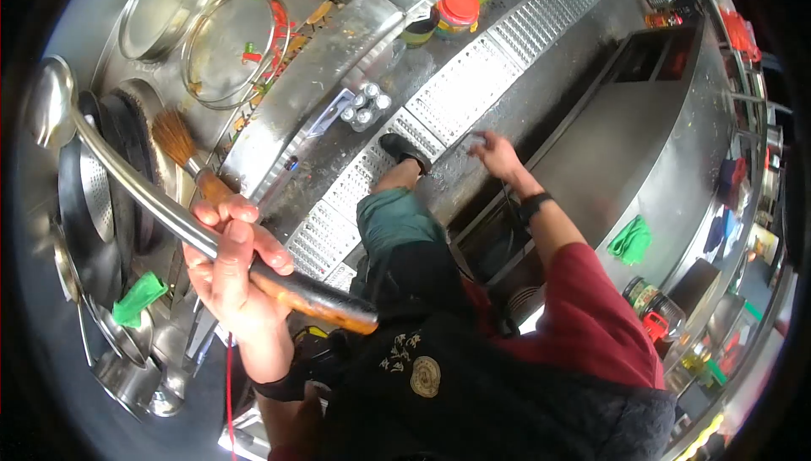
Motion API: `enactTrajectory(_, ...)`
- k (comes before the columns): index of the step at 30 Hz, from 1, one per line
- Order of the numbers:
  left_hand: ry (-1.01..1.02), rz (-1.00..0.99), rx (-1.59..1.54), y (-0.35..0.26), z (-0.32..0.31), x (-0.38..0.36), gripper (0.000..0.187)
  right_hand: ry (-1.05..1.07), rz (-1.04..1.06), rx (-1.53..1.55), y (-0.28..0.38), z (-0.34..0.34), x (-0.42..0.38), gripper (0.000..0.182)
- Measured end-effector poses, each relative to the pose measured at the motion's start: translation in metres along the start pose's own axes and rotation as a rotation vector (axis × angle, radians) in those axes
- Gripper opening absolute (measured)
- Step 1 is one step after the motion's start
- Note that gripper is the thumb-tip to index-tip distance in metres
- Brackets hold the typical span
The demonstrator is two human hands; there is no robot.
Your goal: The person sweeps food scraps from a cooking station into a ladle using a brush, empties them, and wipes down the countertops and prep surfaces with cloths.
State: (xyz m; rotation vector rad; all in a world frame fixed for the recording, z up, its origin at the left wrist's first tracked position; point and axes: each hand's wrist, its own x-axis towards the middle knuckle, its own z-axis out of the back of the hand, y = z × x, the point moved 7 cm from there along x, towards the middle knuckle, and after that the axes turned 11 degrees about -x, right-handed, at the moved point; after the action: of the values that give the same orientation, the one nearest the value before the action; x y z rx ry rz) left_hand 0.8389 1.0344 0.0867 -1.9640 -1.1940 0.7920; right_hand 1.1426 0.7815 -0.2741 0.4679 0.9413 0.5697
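Note:
A long metal ladle with a dark and orange handle crosses the left of the view, its bowl at the upper left. My left hand is wrapped round it near where metal meets handle. Just above that hand is a brush with brown bristles and a wooden handle; whether the hand touches it I cannot tell. My right hand hangs over the floor beside the metal counter, its fingers apart and nothing in them. A black shoe shows on the metal floor grating to its left.
Pans and a metal pot stand at the left, with a green cloth near them. Wire rings lie in a sink area with red scraps. A red-lidded jar stands at the top. Another green cloth is at the right counter.

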Motion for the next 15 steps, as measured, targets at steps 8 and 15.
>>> enactTrajectory(8, -0.082, 0.100, 0.084, -0.095, 0.019, -0.007, 0.023, 0.015, 0.173, 0.704, 0.100, 0.106, -0.145, 0.056)
enactTrajectory(15, -0.008, 0.151, 0.138, -0.183, 0.046, -0.021, 0.026, 0.062, 0.419, 0.368, 0.282, 0.215, -0.165, 0.065)
